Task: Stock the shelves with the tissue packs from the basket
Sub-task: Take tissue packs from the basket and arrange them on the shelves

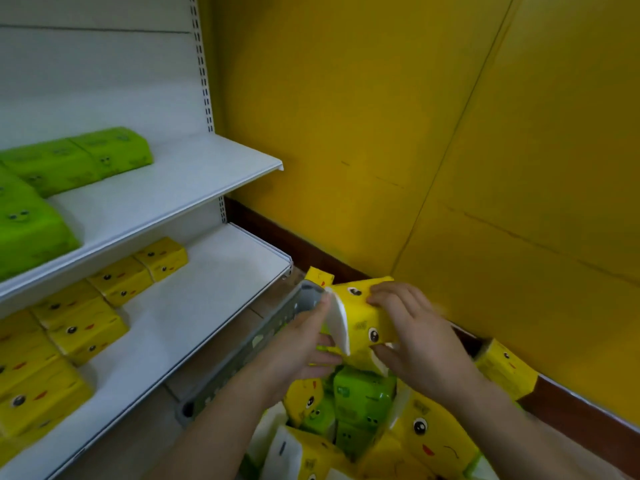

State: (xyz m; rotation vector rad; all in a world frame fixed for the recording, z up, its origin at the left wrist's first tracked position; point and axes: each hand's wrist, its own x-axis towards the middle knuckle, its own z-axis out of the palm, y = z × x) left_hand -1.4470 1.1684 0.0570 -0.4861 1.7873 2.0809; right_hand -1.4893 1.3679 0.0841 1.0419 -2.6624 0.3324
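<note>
Head view, both hands gripping yellow pack above basket, beside lower shelf edge

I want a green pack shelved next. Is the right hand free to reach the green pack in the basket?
Probably not yet: the right hand grips the yellow pack, held directly above the green pack.

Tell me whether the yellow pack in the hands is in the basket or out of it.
Out: both hands hold the yellow pack lifted above the packs piled in the grey basket.
</note>
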